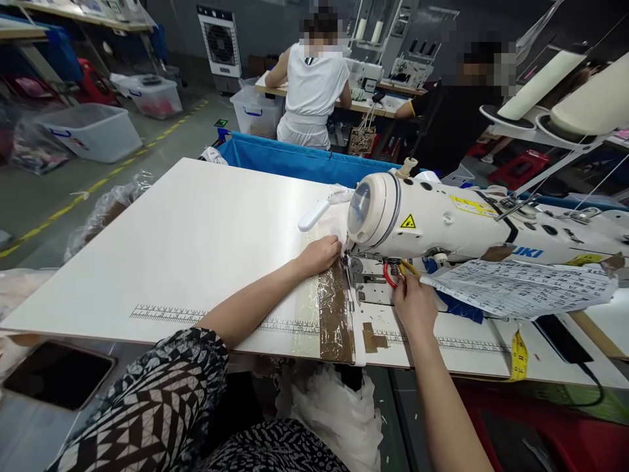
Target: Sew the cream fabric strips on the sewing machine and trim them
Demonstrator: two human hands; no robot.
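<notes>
- Red-and-yellow tool (390,275) is lying beneath the sewing machine (422,208), right of the needle (346,255).
- Right hand (415,305) is gripping its yellow part, fingers curled.
- Left hand (318,255) is resting beside the needle, loosely curled; any hold is hiding from view.
- Keeping both hands clear of the needle seems wise.

Beyond the grip of the right hand (417,305), sewing machine (432,210); right of the grip, papers (521,288), then phone (561,339); left of it, left hand (319,254); far beyond, cloth trough (295,156).
</notes>
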